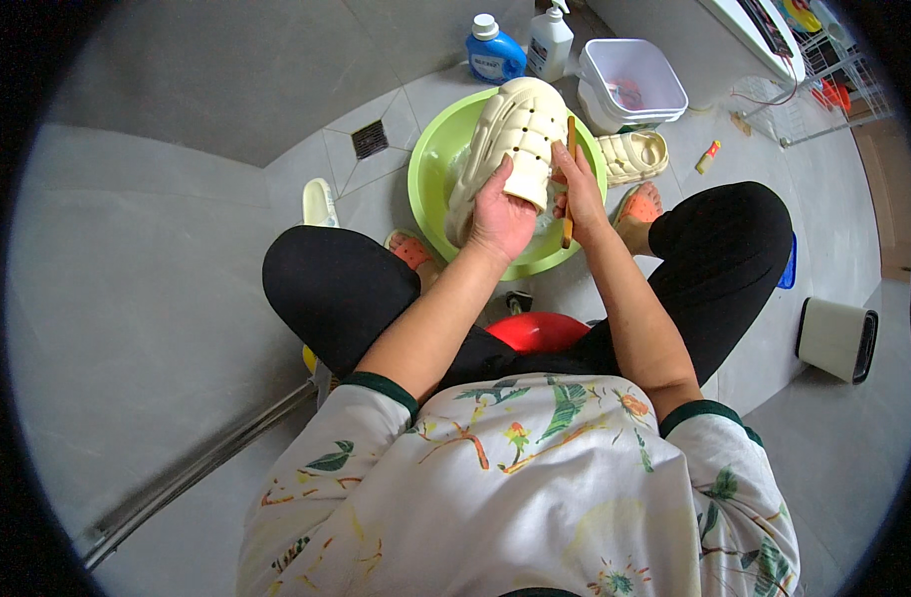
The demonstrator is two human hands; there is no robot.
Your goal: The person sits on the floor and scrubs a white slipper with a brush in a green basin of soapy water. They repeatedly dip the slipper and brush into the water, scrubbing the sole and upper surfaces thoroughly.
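My left hand (503,211) grips a cream clog (520,119) with small holes in its upper, the fingers wrapped round its near end. The clog is held tilted over a light green basin (418,194) with suds or water in it. In my right hand (583,197) is a narrow wooden brush (567,237), seen edge-on, its bristles hidden. The brush is close beside the clog's right side; whether they touch I cannot tell. A similar cream clog (636,157) lies on the floor just right of the basin.
Behind the basin stand a blue bottle (496,62), a white pump bottle (551,45) and a clear tub (634,80). A floor drain (370,139) and pale slipper (319,203) are at left. A red stool (538,331) is under me; a bin (835,339) stands right.
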